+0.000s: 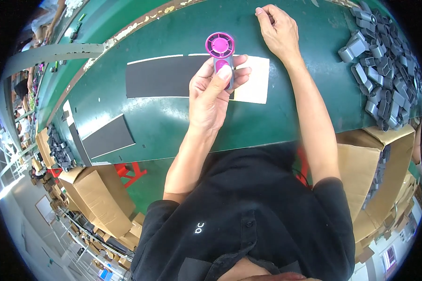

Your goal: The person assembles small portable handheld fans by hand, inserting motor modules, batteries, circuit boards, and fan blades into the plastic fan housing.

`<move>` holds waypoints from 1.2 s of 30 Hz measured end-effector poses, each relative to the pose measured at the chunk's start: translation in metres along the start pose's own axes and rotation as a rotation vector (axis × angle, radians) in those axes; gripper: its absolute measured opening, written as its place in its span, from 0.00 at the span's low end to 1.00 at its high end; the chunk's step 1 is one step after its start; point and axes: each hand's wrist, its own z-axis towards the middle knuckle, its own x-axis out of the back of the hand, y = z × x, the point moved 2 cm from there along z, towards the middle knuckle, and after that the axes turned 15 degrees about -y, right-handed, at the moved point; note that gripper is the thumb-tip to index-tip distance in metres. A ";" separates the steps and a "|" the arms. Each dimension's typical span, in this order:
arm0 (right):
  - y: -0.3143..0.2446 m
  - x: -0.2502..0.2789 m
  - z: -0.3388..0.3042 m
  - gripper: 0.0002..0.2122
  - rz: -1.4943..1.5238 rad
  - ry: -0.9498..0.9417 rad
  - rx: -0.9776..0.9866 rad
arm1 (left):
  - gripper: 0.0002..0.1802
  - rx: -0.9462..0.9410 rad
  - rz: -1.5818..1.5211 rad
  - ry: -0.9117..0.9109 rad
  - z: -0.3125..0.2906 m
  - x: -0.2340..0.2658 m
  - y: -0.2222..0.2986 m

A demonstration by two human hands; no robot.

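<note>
My left hand (208, 96) is wrapped round the grey handle of a small handheld fan (220, 45), held upright above the table. The fan's round head is pink, and my thumb lies on the pink front of its handle. Farther off to the right, my right hand (282, 37) rests by the green tabletop (173, 124) with its fingers curled in and nothing visible in them. Beneath the fan lie black sheets (159, 77) and a pale cream sheet (254, 82), partly covered by my left hand.
A large heap of grey plastic housings (384, 70) covers the table's right end. Another black sheet (109, 136) lies at the left, near more dark parts (60, 149). Cardboard boxes (98, 201) stand below the near edge on both sides. A metal post (56, 54) crosses the far left.
</note>
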 end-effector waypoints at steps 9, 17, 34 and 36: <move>-0.003 0.000 0.006 0.12 -0.012 -0.004 0.058 | 0.24 -0.018 0.140 0.096 0.011 -0.002 0.001; -0.011 0.004 0.003 0.06 -0.077 -0.010 0.157 | 0.25 -0.031 0.539 0.106 0.101 0.031 0.030; -0.015 0.009 0.008 0.06 0.037 -0.026 0.125 | 0.48 -0.224 1.673 0.681 0.385 0.102 0.065; -0.013 0.008 0.009 0.06 0.035 -0.008 0.113 | 0.42 -0.248 1.715 0.503 0.366 0.096 0.040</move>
